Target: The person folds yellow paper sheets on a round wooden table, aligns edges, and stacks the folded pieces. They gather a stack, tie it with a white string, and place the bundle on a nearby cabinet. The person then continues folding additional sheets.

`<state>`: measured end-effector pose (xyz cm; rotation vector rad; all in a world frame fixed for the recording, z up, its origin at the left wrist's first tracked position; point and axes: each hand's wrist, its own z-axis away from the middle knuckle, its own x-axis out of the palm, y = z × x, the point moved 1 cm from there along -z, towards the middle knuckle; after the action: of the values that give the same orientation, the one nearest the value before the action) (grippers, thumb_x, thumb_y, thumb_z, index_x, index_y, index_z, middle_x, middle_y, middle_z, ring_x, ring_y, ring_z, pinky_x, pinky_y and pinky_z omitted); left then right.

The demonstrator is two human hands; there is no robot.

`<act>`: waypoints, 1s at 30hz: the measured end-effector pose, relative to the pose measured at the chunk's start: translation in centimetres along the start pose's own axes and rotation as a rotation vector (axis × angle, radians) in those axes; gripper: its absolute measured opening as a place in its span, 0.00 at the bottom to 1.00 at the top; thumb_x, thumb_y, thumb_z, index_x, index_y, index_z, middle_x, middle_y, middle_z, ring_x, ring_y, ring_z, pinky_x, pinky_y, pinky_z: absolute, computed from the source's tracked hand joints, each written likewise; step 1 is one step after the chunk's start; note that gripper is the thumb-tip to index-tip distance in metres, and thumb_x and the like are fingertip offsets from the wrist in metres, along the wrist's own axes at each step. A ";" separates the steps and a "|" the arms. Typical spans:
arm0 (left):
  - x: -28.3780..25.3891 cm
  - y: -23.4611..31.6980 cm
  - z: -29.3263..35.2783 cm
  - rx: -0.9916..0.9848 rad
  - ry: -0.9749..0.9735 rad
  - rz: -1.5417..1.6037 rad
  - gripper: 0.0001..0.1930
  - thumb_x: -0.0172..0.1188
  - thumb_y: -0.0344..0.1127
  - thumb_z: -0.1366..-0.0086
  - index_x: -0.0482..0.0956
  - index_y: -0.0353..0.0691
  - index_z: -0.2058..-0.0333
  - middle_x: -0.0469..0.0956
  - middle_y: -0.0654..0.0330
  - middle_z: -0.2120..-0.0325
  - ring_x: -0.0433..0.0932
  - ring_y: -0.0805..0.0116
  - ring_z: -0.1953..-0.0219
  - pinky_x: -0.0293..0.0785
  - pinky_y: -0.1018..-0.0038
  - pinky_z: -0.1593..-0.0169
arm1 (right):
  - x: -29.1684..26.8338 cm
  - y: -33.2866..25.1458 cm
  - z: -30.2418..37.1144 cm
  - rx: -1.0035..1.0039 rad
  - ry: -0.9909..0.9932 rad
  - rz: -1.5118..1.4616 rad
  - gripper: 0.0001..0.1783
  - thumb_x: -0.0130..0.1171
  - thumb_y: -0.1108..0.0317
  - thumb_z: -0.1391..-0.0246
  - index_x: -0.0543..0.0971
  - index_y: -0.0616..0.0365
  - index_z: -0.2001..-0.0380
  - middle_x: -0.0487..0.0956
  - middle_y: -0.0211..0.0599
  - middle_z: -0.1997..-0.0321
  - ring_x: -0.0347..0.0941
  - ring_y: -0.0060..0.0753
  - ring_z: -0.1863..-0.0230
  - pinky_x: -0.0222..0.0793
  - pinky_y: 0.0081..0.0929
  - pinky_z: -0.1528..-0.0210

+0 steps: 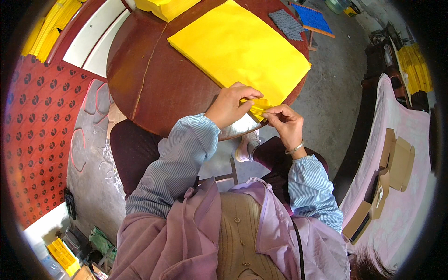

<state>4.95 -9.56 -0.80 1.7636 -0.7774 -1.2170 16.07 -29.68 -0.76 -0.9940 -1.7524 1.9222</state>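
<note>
A broad stack of yellow sheets (242,46) lies at a slant on the round brown table (172,88). At its near corner, close to the table's front edge, a small gathered piece of yellow sheet (259,110) sits between my hands. My left hand (233,105) pinches this piece from the left with thumb and fingers. From the right, my right hand (285,122) grips its lower end between thumb and forefinger. Whether the gathered piece is part of the top sheet or separate, I cannot tell.
Another yellow stack (168,7) sits at the table's far edge. Beyond it on the right are a grey textured mat (286,24) and a blue-topped stool (313,21). Opened cardboard boxes (389,172) lie on a pink-covered surface (410,140). A red patterned board (39,135) stands left.
</note>
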 end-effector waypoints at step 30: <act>-0.5 0.3 0.2 0.048 -0.047 -0.049 0.24 0.70 0.25 0.43 0.84 0.47 0.46 0.87 0.60 0.55 0.82 0.60 0.48 0.82 0.66 0.45 | 0.0 0.1 -0.1 0.028 0.006 -0.020 0.06 0.73 0.75 0.43 0.86 0.64 0.64 0.86 0.31 0.66 0.82 0.19 0.66 0.81 0.20 0.62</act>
<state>4.57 -9.32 -0.34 1.8079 -0.8009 -1.2864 16.13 -29.60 -0.89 -0.9677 -1.7207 1.9240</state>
